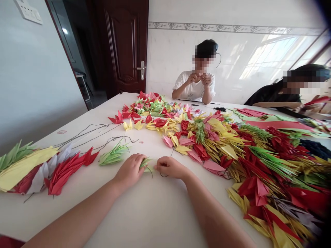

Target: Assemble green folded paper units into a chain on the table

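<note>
My left hand (132,169) is closed around light green folded paper pieces (146,162), just above the table. A short dark string end (151,173) hangs below them. To their right, my right hand (170,167) is pinched, with its fingertips close to the green paper. Dark string (163,176) shows below and above these fingers, so they appear to hold it; any needle there is too small to make out. Beside my left hand lies a strung bunch of green folded paper (113,153), a dark string running from it.
Strung rows of red folded paper (69,170), white and yellow lie at left. A large heap of folded paper cranes (217,134) spreads across the right and back. One person (198,82) sits opposite with raised hands; another person (274,93) works at far right beside paper strips (276,124).
</note>
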Motion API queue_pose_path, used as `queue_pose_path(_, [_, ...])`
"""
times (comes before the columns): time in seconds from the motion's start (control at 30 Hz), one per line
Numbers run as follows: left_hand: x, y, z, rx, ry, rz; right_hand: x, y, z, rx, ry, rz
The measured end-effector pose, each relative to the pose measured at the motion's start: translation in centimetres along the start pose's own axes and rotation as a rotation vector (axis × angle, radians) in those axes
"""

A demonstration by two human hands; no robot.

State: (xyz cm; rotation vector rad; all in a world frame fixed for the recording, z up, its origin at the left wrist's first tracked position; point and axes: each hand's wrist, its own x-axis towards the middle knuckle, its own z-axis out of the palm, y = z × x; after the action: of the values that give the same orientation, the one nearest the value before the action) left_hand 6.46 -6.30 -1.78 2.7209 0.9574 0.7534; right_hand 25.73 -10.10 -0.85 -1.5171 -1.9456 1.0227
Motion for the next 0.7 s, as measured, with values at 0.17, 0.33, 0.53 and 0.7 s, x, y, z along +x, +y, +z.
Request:
queue_pose_path(0.17, [-0.2, -0.1, -1.2, -0.090, 0.024, -0.056, 0.1, 0.0, 0.4, 0.155, 0.084, 0.067])
queue_pose_path(0.33, [-0.2, -0.3, -1.5, -0.090, 0.111, 0.015, 0.8, -2.0, 2.7, 0.085, 0.111, -0.141])
queue_pose_path(0.53, [-0.2, -0.8, -1.3, -0.053, 0.110, 0.033, 1.0, -2.0, 3.2, 0.164, 0.025, 0.056])
queue_pose_path(0.7, [-0.1, -1.0, -1.1, -0.039, 0.089, -0.001, 0.8, -1.3, 2.7, 0.288, -0.071, 0.028])
